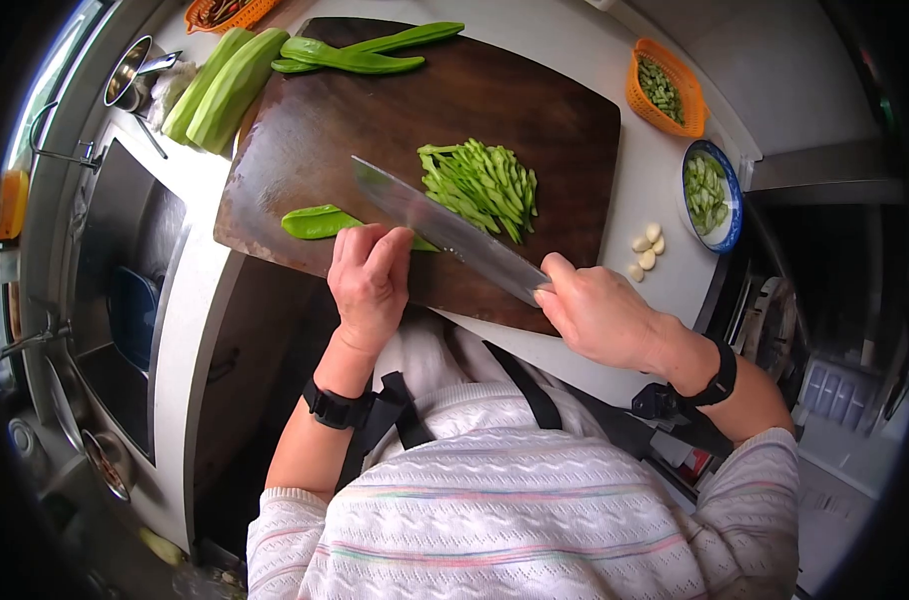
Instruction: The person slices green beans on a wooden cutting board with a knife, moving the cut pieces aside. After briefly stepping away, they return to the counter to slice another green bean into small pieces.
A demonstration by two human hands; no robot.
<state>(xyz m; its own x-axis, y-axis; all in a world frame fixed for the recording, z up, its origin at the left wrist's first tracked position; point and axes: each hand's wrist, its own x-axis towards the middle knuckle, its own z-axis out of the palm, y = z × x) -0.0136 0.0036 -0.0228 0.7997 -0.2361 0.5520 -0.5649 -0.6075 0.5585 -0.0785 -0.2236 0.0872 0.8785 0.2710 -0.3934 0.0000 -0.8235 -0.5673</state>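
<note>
On the dark wooden cutting board (535,90), my left hand (371,275) presses its curled fingers on a flat green pod (320,222), whose left part sticks out past the fingers. My right hand (600,312) is closed round the handle end of a wide-bladed knife (455,232). The blade slants up and left, its edge beside my left fingertips and the pod's right end. Just beyond the blade lies a pile of sliced green pieces (483,185). Whole green pods (360,58) rest at the board's far left corner.
Peeled green gourds (237,90) lie left of the board, near a sink (125,230) and a metal pot (132,75). At the right are an orange basket (703,118), a blue-rimmed bowl (735,205) and several garlic cloves (647,260). Another orange basket (233,20) is at the top left.
</note>
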